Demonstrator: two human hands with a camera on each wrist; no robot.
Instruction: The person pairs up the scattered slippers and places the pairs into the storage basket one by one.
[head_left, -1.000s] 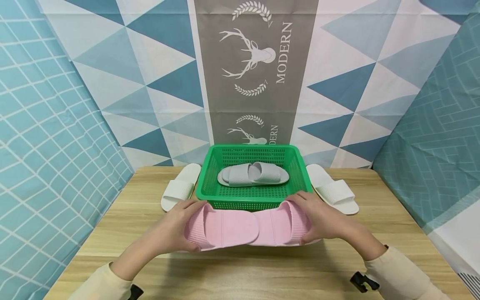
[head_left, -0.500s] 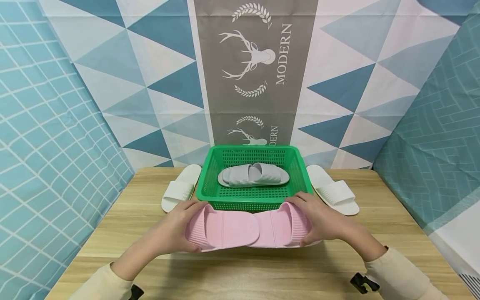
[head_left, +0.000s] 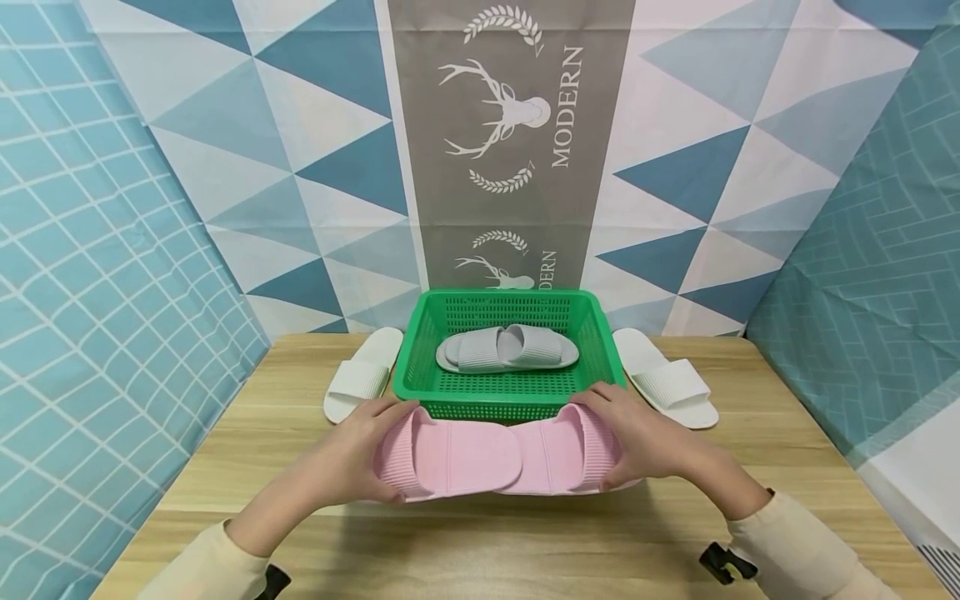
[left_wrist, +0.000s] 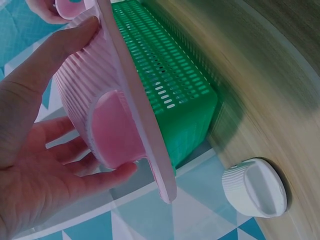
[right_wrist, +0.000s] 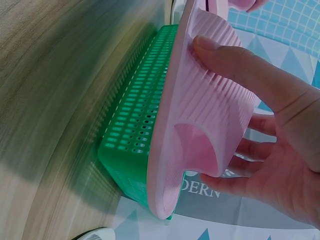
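2 pink slippers [head_left: 498, 454] are held up just above the table [head_left: 480, 542], right in front of the green basket [head_left: 508, 392]. They're overlapped in the middle, toe ends pointing outward, so it looks like 1 long pink strip from the head view. The left one is gripped by the left hand [head_left: 348, 454], fingers curled round the ribbed strap and the thumb laid on top. Same deal on the other side, where the right hand [head_left: 645, 442] is wrapped round the right slipper's strap. In the wrist views, the soles are seen edge-on, close to the basket's front wall.

Inside the basket, a pair of grey slippers [head_left: 507, 348] is laid overlapping the same way. A white slipper [head_left: 362, 372] is left on the table just beside the basket's left wall, and another white slipper [head_left: 664, 377] is set just beside the right wall. Patterned blue and white cloth is hung behind the table.
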